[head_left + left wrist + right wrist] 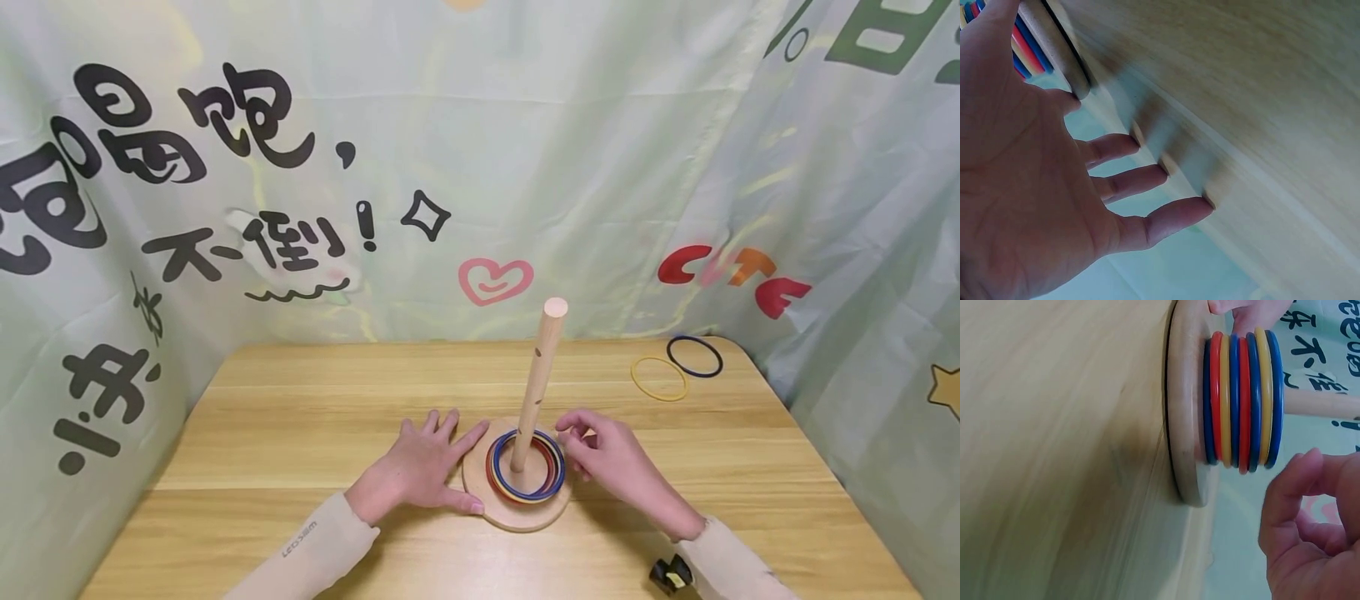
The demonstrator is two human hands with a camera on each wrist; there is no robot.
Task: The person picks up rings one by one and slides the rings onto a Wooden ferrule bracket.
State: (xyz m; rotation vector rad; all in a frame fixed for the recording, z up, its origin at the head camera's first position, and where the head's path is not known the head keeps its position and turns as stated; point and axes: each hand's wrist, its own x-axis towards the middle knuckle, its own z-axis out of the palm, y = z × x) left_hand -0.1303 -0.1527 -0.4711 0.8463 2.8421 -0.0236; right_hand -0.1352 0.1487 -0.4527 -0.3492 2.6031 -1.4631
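A round wooden base [517,522] with an upright wooden peg [538,379] stands on the table in the head view. Several blue, red and yellow rings [1244,403] lie stacked around the peg on the base. My left hand [420,473] is spread beside the base, thumb on its near rim and index finger against its left side. In the left wrist view the other fingertips touch the tabletop. Close to the right side of the stack is my right hand [618,462], fingers loosely bent and holding nothing. The right wrist view shows a gap between its fingers [1285,494] and the rings.
At the table's back right corner lie a yellow ring [686,390] and a dark blue ring [721,365], side by side. A printed curtain [600,167] hangs behind and at both sides of the wooden table [300,392]. A black strap [660,577] is at the right wrist.
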